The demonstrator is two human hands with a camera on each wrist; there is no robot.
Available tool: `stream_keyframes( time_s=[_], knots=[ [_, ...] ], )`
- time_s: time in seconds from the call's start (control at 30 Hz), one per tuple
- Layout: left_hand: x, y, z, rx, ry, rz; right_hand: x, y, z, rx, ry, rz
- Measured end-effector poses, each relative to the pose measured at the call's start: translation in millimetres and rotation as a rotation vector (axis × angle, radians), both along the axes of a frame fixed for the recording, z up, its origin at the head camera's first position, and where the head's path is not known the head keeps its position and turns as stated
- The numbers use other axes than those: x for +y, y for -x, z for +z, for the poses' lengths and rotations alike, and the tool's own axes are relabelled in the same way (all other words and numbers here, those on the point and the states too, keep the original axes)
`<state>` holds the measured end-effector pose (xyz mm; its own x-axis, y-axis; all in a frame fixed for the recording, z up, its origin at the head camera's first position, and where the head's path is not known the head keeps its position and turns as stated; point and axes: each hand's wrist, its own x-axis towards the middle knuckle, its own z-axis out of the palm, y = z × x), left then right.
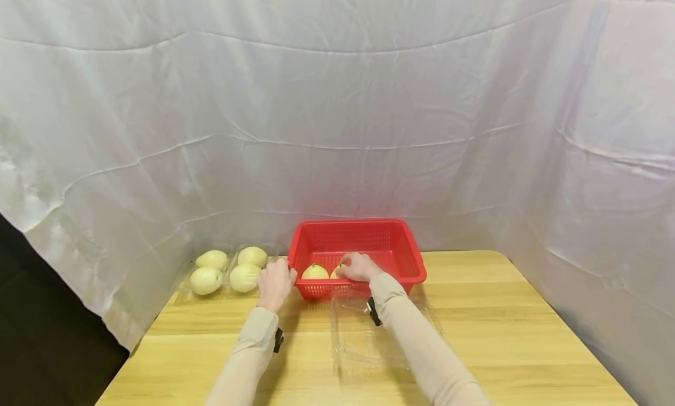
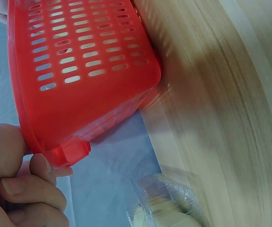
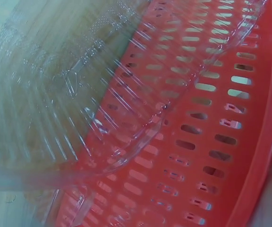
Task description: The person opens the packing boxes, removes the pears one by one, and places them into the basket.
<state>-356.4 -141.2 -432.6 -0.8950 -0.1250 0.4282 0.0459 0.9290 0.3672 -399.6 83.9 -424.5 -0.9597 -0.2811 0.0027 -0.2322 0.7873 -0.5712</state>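
Note:
A red plastic basket (image 1: 358, 230) with slotted walls stands at the back of the wooden table. My left hand (image 1: 276, 283) grips its left rim near the front corner; the left wrist view shows the thumb and curled fingers at the red rim (image 2: 25, 113). Inside the basket, near its front wall, lie a pale yellow pear (image 1: 314, 271) and a second pear (image 1: 334, 273). My right hand (image 1: 361, 268) reaches over the front wall and holds the second pear with curled fingers, partly covering it. The right wrist view does not show that grasp.
A clear plastic container (image 1: 337, 335) lies in front of the basket, under my right forearm. To the left, clear packs hold several pale yellow pears (image 1: 206, 280). Grey-white cloth (image 1: 337, 101) hangs behind and beside the table (image 1: 474, 312).

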Motion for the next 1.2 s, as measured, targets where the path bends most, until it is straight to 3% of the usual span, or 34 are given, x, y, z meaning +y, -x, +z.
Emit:
stream_keyframes(
  time_s=[0.17, 0.63, 0.8, 1.0, 1.2],
  knots=[
    [-1.6, 0.3, -0.1, 0.000, -0.002, -0.007, 2, -3.4, 4.5, -0.009, 0.013, 0.019],
    [-1.7, -2.5, 0.7, -0.015, -0.016, -0.006, 11, -8.9, 1.9, 0.071, 0.026, 0.076],
    [-0.3, -2.2, 1.3, -0.008, -0.021, -0.007, 18, -12.9, 2.9, 0.129, -0.014, 0.068],
    [-0.8, -1.9, 0.2, -0.015, -0.018, -0.001, 22, -22.2, 4.8, 0.187, -0.090, 0.063],
    [-1.6, -2.8, -0.7, 0.004, -0.005, -0.004, 25, -38.8, 7.7, 0.273, -0.077, 0.110]
  ],
)
